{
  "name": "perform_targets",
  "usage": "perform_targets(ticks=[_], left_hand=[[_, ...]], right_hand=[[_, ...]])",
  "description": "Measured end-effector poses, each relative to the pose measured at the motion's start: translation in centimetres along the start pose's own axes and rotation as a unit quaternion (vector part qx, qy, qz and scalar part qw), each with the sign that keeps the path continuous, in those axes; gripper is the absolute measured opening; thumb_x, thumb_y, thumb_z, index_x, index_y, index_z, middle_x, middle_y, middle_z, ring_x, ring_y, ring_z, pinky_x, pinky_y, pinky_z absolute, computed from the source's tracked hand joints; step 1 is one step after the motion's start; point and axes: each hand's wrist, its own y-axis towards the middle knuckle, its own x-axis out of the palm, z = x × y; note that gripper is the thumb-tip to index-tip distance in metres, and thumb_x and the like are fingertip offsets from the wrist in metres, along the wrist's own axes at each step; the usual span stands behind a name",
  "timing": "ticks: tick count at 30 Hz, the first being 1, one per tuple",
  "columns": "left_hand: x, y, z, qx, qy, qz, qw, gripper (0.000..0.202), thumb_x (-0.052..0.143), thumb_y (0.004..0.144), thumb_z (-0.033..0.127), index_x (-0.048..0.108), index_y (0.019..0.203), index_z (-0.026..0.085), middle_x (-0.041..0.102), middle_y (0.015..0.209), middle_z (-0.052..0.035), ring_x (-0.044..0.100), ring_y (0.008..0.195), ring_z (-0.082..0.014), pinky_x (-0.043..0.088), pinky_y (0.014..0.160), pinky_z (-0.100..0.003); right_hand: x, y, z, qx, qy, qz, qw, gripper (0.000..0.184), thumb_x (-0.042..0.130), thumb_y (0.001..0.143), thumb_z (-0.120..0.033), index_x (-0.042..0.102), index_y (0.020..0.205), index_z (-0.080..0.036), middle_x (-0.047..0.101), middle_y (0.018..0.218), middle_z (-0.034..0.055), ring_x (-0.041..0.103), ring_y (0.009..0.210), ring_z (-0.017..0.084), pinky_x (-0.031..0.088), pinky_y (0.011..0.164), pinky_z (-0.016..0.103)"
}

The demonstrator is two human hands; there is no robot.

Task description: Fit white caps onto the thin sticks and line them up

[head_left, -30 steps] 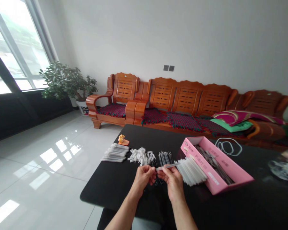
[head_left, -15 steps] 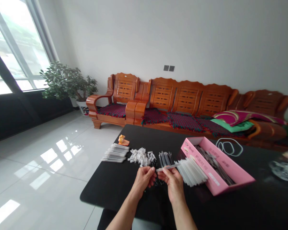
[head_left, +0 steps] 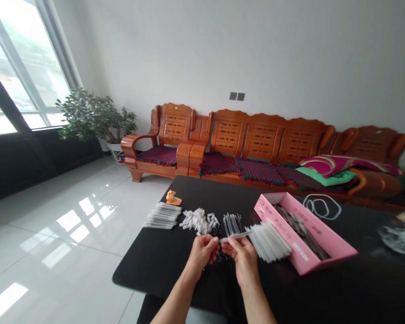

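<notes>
My right hand (head_left: 243, 256) pinches a slim translucent pen barrel (head_left: 242, 235), which points left with its near end at my left fingertips. My left hand (head_left: 202, 254) is closed, thumb against forefinger, at that end; whatever it pinches is too small to make out. Just beyond the hands lie a heap of short white pen parts (head_left: 198, 220), a few small black pieces (head_left: 216, 230) and a bunch of dark pen refills (head_left: 233, 222). A stack of clear pen barrels (head_left: 269, 241) rests right of my right hand. Further left is a row of pens or filled barrels (head_left: 162, 216).
A pink box (head_left: 301, 263) with dark strip-like contents stands on the black table (head_left: 148, 265). Behind the rows sits a small orange figure (head_left: 171, 196). White loops (head_left: 323, 207) and a plastic bag (head_left: 398, 238) lie to the right. A wooden sofa (head_left: 229, 135) stands beyond the table.
My left fingertips and the end of the pen barrel are slightly closer together, now nearly or actually touching. Everything on the table stays in place.
</notes>
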Motion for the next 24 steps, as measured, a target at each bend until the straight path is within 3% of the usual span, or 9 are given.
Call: perform_targets(ticks=[4, 7, 12, 18, 22, 24], left_hand=[[0.1, -0.2, 0.6, 0.031, -0.049, -0.004, 0.998, 0.039, 0.081, 0.061, 0.043, 0.063, 0.077, 0.012, 0.061, 0.059, -0.0002, 0.053, 0.047, -0.0084, 0.043, 0.044, -0.018], [0.0, -0.2, 0.6, 0.026, -0.057, 0.015, 0.998, 0.045, 0.079, 0.063, 0.046, 0.065, 0.089, 0.012, 0.064, 0.070, -0.0019, 0.057, 0.054, -0.0106, 0.048, 0.047, -0.021], [0.0, -0.1, -0.2, -0.006, -0.009, -0.005, 1.000, 0.048, 0.064, 0.074, 0.058, 0.060, 0.066, 0.011, 0.057, 0.054, -0.0017, 0.048, 0.038, -0.0069, 0.034, 0.033, -0.016], [-0.1, -0.2, 0.0, 0.008, -0.018, 0.002, 1.000, 0.042, 0.072, 0.070, 0.052, 0.063, 0.077, 0.012, 0.061, 0.060, -0.0012, 0.054, 0.045, -0.0088, 0.042, 0.039, -0.018], [-0.2, -0.1, -0.3, -0.015, 0.024, -0.007, 1.000, 0.050, 0.059, 0.078, 0.059, 0.061, 0.068, 0.011, 0.058, 0.054, -0.0019, 0.048, 0.037, -0.0071, 0.033, 0.032, -0.016], [-0.3, 0.0, -0.6, -0.010, 0.020, -0.011, 1.000, 0.047, 0.062, 0.076, 0.057, 0.059, 0.065, 0.011, 0.056, 0.052, -0.0007, 0.046, 0.036, -0.0063, 0.031, 0.032, -0.016]], right_hand=[[0.0, 0.0, -0.1, 0.002, 0.000, 0.006, 1.000, 0.038, 0.086, 0.059, -0.034, 0.062, 0.082, -0.015, 0.073, 0.069, 0.0054, 0.070, 0.059, 0.020, 0.057, 0.056, 0.028], [-0.1, 0.0, -0.1, 0.002, -0.005, 0.003, 1.000, 0.038, 0.085, 0.060, -0.034, 0.062, 0.083, -0.014, 0.073, 0.069, 0.0058, 0.070, 0.060, 0.020, 0.058, 0.056, 0.029], [0.0, -0.1, 0.0, 0.000, -0.004, -0.001, 1.000, 0.037, 0.085, 0.060, -0.032, 0.061, 0.082, -0.015, 0.073, 0.068, 0.0051, 0.069, 0.059, 0.019, 0.057, 0.056, 0.028], [-0.1, 0.0, 0.1, 0.005, -0.006, 0.002, 1.000, 0.036, 0.084, 0.062, -0.032, 0.061, 0.084, -0.014, 0.073, 0.069, 0.0059, 0.069, 0.060, 0.019, 0.058, 0.057, 0.028], [-0.2, 0.1, 0.2, 0.007, -0.009, 0.004, 1.000, 0.038, 0.085, 0.061, -0.032, 0.061, 0.083, -0.014, 0.073, 0.069, 0.0061, 0.069, 0.059, 0.019, 0.057, 0.056, 0.028], [-0.2, 0.0, 0.3, 0.008, -0.011, 0.004, 1.000, 0.038, 0.085, 0.060, -0.033, 0.061, 0.082, -0.014, 0.072, 0.068, 0.0055, 0.069, 0.058, 0.019, 0.057, 0.056, 0.027]])
